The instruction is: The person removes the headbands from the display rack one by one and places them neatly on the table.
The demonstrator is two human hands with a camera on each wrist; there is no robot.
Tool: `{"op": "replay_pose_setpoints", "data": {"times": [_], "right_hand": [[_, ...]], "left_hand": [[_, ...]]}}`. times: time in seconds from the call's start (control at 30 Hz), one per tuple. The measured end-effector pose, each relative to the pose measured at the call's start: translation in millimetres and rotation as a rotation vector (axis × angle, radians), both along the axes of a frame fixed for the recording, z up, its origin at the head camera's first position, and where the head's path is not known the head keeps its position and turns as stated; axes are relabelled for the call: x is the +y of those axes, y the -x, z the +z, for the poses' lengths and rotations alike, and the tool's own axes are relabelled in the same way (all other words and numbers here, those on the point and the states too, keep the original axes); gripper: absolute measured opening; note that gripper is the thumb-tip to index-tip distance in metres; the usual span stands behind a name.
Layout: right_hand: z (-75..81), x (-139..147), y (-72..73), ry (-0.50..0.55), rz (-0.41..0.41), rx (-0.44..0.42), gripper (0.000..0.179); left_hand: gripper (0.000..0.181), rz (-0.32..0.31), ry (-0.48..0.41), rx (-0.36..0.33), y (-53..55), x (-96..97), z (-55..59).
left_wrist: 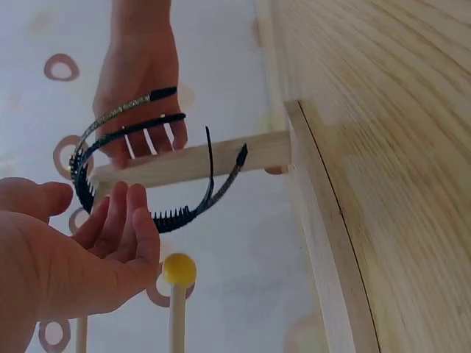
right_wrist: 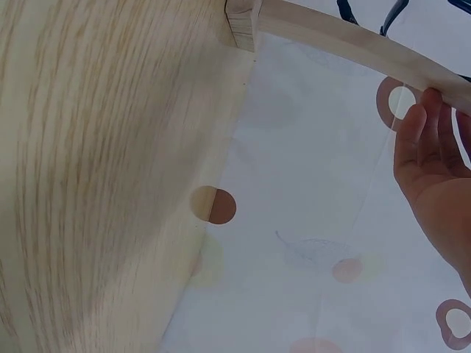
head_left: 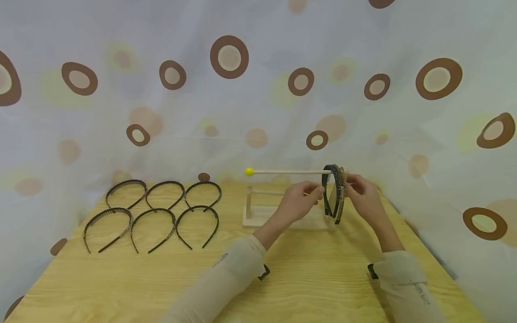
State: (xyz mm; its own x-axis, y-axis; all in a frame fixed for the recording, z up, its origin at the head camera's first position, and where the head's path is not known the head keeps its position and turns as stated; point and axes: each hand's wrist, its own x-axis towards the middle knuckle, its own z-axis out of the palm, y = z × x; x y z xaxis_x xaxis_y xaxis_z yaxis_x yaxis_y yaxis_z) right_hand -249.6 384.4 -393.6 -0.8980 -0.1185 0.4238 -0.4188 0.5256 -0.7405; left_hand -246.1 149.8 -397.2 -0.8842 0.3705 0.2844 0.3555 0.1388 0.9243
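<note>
Two headbands, a dark toothed headband (head_left: 326,197) and one with glittery brown trim (head_left: 341,199), hang from the upper rod (head_left: 286,172) of a wooden stand, near its upright. My left hand (head_left: 300,199) is just left of them. In the left wrist view, this left hand (left_wrist: 96,257) has its thumb apart from its loosely bent fingers, close to the headbands' curve. On the other side, my right hand (head_left: 365,193) is beside the top of the upright. The right wrist view shows its fingertips (right_wrist: 433,95) against the wooden upright (right_wrist: 346,37).
Several dark headbands (head_left: 153,229) lie in two rows on the left of the wooden table (head_left: 161,287). The upper rod ends in a yellow ball (head_left: 249,171). Below it is a lower rod (head_left: 266,192) above the stand's base (head_left: 254,216). A patterned cloth (head_left: 266,103) hangs behind.
</note>
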Motion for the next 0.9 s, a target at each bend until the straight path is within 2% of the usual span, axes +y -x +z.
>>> {"op": "replay_pose_setpoints", "data": {"times": [0.1, 0.2, 0.27, 0.4, 0.6, 0.77, 0.9], "right_hand": [[5.6, -6, -0.5, 0.017, 0.018, 0.008, 0.037], [1.6, -4, 6.9, 0.017, 0.023, 0.014, 0.037], [-2.5, 0, 12.7, 0.015, 0.021, 0.018, 0.037], [-4.9, 2, 15.8, 0.001, 0.019, 0.032, 0.035], [-8.2, 5, 15.3, -0.029, -0.009, 0.035, 0.036], [-11.6, 7, 14.1, -0.023, -0.007, -0.008, 0.041], [-13.1, 8, 13.2, -0.023, -0.010, -0.015, 0.042]], "left_hand": [[0.037, 0.039, -0.088, -0.021, 0.1, 17.0, 6.4], [0.039, 0.058, -0.197, -0.069, 0.0, 30.8, 13.1], [0.042, 0.062, -0.235, -0.091, -0.8, 37.8, 15.9], [0.043, 0.073, -0.251, -0.092, -2.8, 46.3, 15.9], [0.030, 0.089, -0.304, -0.127, -3.1, 50.4, 13.3], [0.026, 0.105, -0.276, -0.175, -5.2, 50.2, 14.3], [0.025, 0.092, -0.271, -0.155, -6.2, 49.1, 14.1]]}}
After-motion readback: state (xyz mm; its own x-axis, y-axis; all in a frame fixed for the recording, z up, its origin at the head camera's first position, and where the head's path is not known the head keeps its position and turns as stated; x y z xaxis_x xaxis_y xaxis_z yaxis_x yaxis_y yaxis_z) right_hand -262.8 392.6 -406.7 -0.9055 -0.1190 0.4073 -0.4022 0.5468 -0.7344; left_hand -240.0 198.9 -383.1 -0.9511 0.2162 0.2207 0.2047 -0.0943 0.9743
